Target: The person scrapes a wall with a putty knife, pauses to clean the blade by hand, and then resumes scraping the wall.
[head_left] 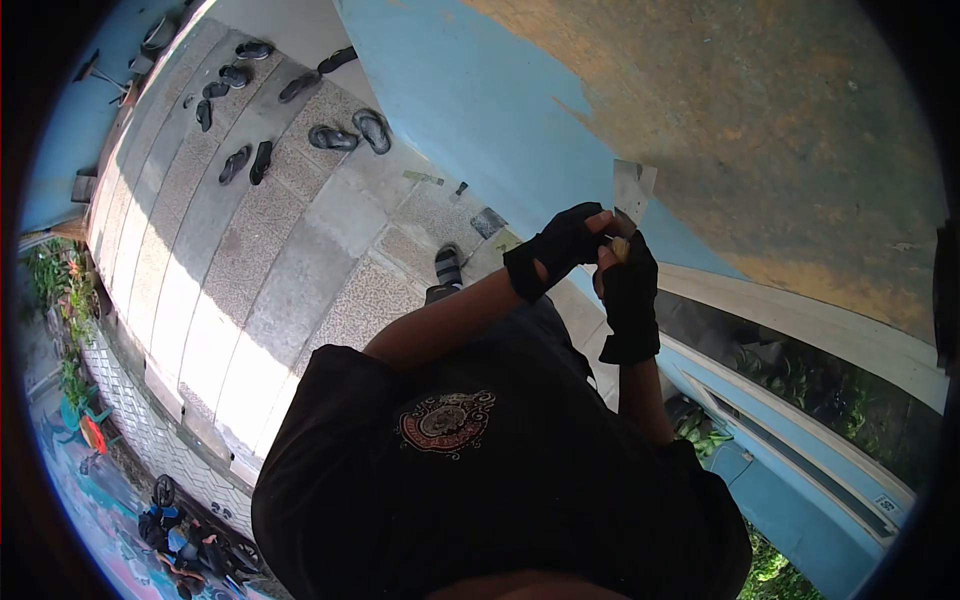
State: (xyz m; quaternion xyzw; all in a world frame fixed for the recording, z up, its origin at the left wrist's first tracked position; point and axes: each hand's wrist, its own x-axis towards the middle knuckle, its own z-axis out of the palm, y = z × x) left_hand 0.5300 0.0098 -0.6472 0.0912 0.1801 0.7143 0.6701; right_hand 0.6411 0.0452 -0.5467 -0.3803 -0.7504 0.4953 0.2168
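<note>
Both my hands meet close to the blue wall (480, 80), and each wears a black fingerless glove. My left hand (570, 243) is closed, its bare fingertips pinched at a small tan, rounded piece (621, 248). My right hand (628, 290) is closed around that same piece from the other side, thumb toward the left hand. Fingers and gloves cover most of the piece; I cannot tell what it is. Just beyond the fingertips, a pale grey flat strip (636, 188) overlaps the wall in this view.
Bare brown patches (760, 120) mark the wall, above a white ledge (800, 320). A dark square piece (488, 222) and a pale strip (423, 177) lie on the tiled floor (350, 215). Several sandals (333, 138) are scattered there. A motorbike (190, 540) stands at lower left.
</note>
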